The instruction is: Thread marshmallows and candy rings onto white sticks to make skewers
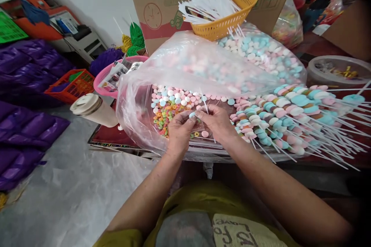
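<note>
A grey floor is seen left of the dark red table, which is backed by a cardboard box. Over the table a clear plastic bag with pink, white and blue candies is spread; candy skewers are heaped at right. White sticks are held in a yellow basket, packets in a pink basket. Above ring-shaped sweets, a tilted white stick is gripped by the right hand, fingers bent; just beside, 1 pale blue candy is pinched between the left hand's thumb and forefinger.
</note>
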The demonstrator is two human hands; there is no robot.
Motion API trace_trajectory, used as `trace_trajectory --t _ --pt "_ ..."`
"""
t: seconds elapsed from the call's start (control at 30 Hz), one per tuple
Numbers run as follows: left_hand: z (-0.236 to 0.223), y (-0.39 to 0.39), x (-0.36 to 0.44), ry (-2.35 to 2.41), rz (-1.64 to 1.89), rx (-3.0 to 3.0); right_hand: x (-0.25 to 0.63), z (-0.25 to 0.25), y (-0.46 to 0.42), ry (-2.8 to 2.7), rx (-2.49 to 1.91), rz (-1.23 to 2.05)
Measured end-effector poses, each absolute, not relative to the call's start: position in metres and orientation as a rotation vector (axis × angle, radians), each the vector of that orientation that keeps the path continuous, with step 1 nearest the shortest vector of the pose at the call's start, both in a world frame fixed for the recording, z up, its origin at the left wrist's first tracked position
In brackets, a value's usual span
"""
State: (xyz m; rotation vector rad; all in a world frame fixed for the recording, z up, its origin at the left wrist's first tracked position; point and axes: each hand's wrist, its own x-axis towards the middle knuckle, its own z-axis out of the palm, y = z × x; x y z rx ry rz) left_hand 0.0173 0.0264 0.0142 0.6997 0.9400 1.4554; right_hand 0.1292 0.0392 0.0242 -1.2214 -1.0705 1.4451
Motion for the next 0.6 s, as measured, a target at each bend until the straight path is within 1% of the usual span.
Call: trace_trajectory --t 0.1,0.2,0.27,0.4,0.5,0.6 --pt "0.017 0.027 0.021 0.994 1.495 0.735 0.126 0.025 0.03 -1.166 -1.202 1.327" --pt "0.019 0.029 0.016 1.024 1.46 0.732 0.133 0.027 0.024 -1.278 -1.111 1.436" --pt "0.019 0.03 0.013 1.018 1.457 0.721 0.138 0.028 0.023 -1.288 -1.116 1.45" --pt "0.019 0.028 0.012 1.039 1.439 0.775 0.14 0.027 0.024 -1.232 -1.181 1.429" --pt "0.018 0.024 0.013 1.038 1.419 0.885 0.139 0.026 0.025 -1.183 -1.143 1.522" --pt "0.018 0.018 0.012 0.963 1.378 0.924 0.137 0.026 0.024 -1.008 -1.109 1.586"
